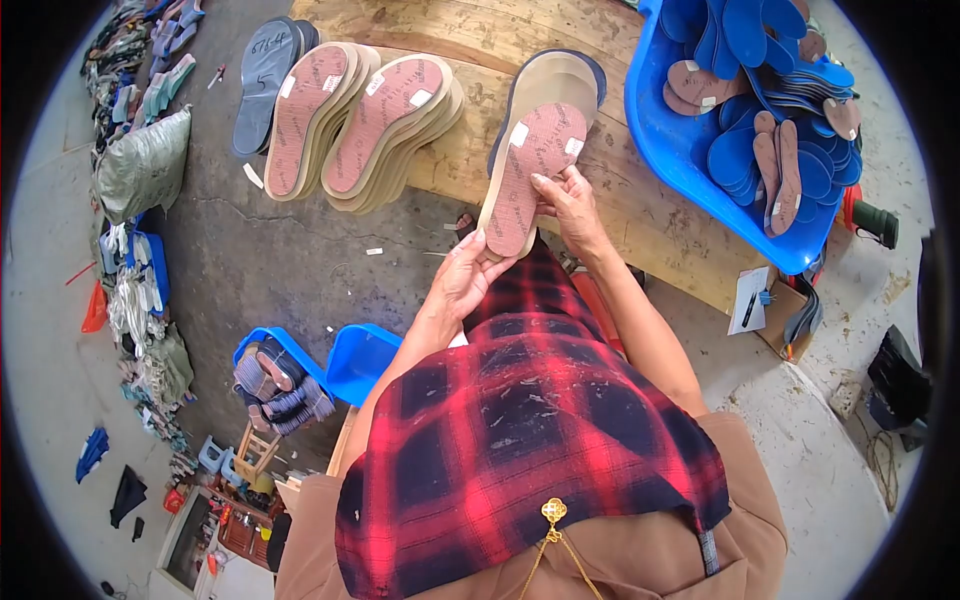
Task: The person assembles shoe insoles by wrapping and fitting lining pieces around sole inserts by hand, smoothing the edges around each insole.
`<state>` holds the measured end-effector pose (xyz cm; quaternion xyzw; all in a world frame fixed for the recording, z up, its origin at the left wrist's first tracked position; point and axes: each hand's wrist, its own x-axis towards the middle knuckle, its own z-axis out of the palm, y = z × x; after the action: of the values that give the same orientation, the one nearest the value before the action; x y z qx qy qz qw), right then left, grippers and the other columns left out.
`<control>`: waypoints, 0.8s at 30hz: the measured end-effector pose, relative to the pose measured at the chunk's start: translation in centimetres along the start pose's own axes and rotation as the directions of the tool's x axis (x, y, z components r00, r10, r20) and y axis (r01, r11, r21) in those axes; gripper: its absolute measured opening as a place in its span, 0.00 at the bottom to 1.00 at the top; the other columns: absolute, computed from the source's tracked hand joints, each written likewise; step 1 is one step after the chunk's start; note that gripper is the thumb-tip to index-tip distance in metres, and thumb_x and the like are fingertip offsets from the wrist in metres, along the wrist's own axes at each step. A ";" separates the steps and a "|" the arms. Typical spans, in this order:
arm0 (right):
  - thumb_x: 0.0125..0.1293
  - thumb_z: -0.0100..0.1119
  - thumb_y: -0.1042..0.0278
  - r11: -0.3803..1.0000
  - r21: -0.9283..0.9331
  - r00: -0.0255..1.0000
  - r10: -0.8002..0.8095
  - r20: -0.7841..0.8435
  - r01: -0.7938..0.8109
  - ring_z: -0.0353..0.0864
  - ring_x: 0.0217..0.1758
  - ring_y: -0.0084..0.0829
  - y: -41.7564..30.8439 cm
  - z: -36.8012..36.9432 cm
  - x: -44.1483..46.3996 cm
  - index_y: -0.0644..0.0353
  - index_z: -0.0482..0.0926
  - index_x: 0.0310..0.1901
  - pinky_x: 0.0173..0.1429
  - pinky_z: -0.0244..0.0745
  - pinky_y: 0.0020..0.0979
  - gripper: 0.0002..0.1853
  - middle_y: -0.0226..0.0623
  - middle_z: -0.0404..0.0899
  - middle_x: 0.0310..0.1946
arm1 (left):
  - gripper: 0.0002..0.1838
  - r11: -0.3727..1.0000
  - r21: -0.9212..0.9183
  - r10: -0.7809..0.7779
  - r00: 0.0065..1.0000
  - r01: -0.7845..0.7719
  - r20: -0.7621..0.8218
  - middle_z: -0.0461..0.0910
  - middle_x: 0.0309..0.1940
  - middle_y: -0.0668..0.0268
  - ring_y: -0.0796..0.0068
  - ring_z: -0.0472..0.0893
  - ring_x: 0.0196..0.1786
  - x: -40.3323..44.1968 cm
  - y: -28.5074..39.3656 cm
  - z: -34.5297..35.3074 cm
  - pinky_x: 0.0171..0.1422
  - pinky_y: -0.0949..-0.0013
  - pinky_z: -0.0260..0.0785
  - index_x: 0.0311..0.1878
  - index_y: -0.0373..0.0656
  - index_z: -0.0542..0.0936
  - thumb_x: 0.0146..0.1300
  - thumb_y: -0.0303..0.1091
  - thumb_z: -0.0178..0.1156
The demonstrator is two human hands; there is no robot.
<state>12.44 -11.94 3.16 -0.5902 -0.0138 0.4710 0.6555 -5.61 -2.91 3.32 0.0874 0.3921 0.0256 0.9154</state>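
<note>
A shoe insole (530,170) with a pink printed top and white labels is held out over the near edge of the wooden table. My left hand (468,278) pinches its narrow end, thumb close to the edge. On the other side my right hand (572,212) grips the insole's right edge, thumb on top and fingers partly hidden beneath. Just beyond, beige insoles (555,80) lie stacked on a dark piece, partly covered by the held one. To the left stand two piles of pink-topped insoles (312,115), (390,120) side by side.
Dark grey sole shapes with handwriting (268,85) lie at the wooden table's (450,35) left end. A blue tub (650,150) of blue and pink insoles sits at the right. Below are a box (785,318), blue bins (362,362) and piled material (150,165).
</note>
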 end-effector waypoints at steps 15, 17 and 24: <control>0.72 0.51 0.53 0.814 0.433 0.921 0.320 0.222 -0.387 0.80 0.53 0.33 0.2 0.5 -2.6 0.62 0.72 0.57 0.55 0.79 0.36 0.22 0.41 0.79 0.52 | 0.19 0.892 0.431 0.097 0.989 -0.136 0.110 0.83 0.43 0.64 0.78 0.82 0.42 -3.8 3.9 2.6 0.49 0.72 0.77 0.54 0.34 0.77 0.61 0.29 0.66; 0.74 0.48 0.60 0.762 0.537 0.930 0.257 0.264 -0.363 0.79 0.56 0.33 -0.3 1.1 -2.0 0.61 0.72 0.59 0.61 0.77 0.41 0.18 0.37 0.79 0.54 | 0.19 0.857 0.491 0.136 0.987 -0.159 0.083 0.83 0.41 0.65 0.79 0.82 0.41 -4.9 4.4 1.0 0.48 0.73 0.77 0.53 0.34 0.78 0.60 0.29 0.67; 0.77 0.39 0.56 0.715 0.578 0.903 0.182 0.390 -0.394 0.75 0.62 0.36 -1.5 3.0 -5.6 0.57 0.70 0.62 0.65 0.72 0.42 0.20 0.38 0.75 0.60 | 0.18 0.806 0.545 0.216 0.972 -0.232 0.095 0.84 0.41 0.65 0.81 0.82 0.40 -6.3 4.8 -0.5 0.48 0.74 0.76 0.52 0.34 0.79 0.59 0.29 0.68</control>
<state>8.49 -12.99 8.27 -0.2432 0.1408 0.6291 0.7247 -10.23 1.11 8.38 0.3937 0.3567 0.0179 0.8470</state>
